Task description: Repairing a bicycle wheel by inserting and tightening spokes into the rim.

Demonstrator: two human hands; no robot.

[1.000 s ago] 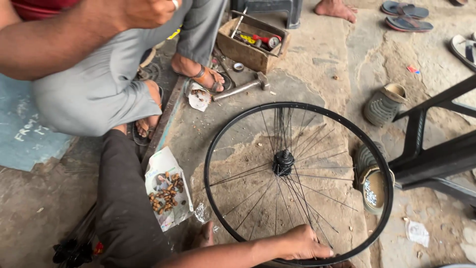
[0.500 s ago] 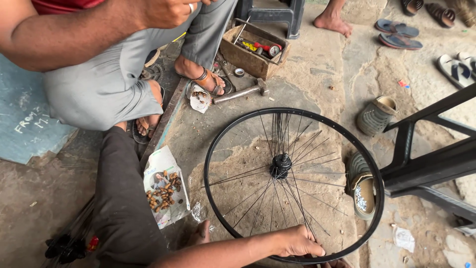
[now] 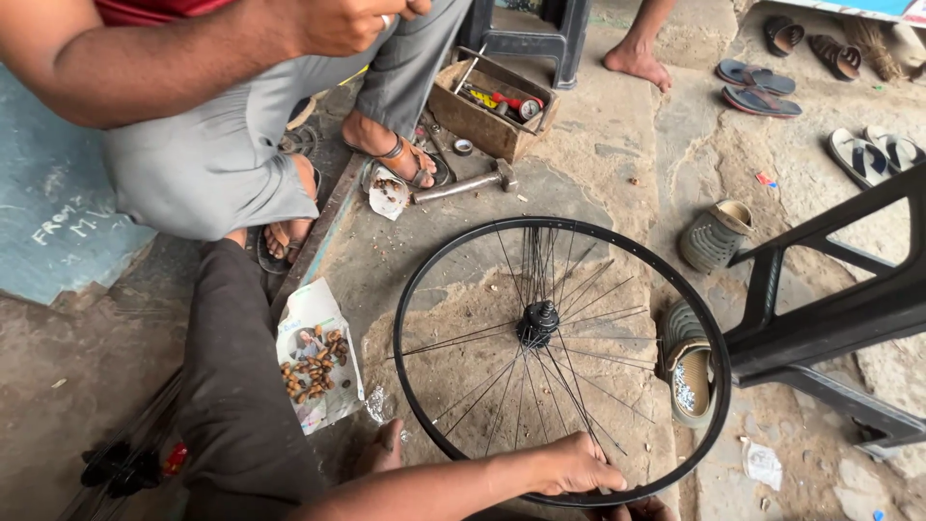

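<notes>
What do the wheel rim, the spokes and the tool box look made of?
Wheel rim: probably metal with a black finish, thin and even. Spokes: bare metal wire, thin and shiny grey. Tool box: apparently rough, unpainted wood, brown and worn.

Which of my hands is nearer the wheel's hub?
Left. The left hand rests on the rim just below the hub; the right hand sits lower, mostly cut off at the bottom edge.

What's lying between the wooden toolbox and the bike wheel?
In the head view, a hammer lies on the ground between the toolbox and the wheel, with a small paper of bits just beside its handle end.
</notes>
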